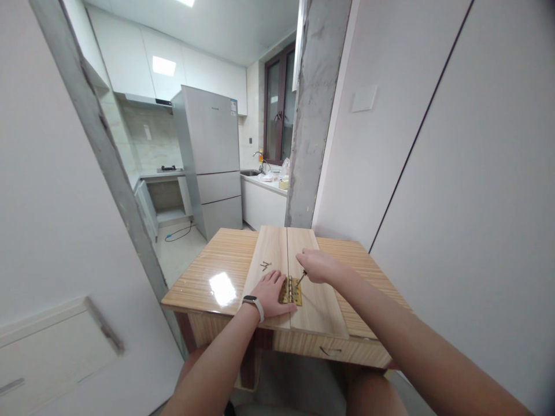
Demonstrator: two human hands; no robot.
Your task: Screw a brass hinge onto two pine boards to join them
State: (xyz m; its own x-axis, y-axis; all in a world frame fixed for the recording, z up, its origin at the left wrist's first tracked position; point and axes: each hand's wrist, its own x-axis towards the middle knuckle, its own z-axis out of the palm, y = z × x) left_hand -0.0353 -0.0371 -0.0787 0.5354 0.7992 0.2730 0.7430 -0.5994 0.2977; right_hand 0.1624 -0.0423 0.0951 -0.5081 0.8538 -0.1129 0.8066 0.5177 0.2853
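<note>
Two pale wooden boards, a left one (272, 242) and a right one (321, 312), lie side by side on the table, with a narrow seam between them. A brass hinge (297, 294) lies across the seam. My left hand (272, 294) rests flat with fingers outstretched, partly covering the hinge's left leaf and pressing on the left board. My right hand (318, 266) is closed around a screwdriver (302, 277), its handle mostly hidden in the fist. The tilted shaft reaches down to the hinge's right leaf. Several small dark screws (265, 266) lie on the left board.
The wood-grain table (225, 248) has a drawer with a dark handle (330, 351) at its front. A white wall (455, 202) stands close on the right. Beyond the table are a grey fridge (217, 138) and a counter with a sink (250, 173).
</note>
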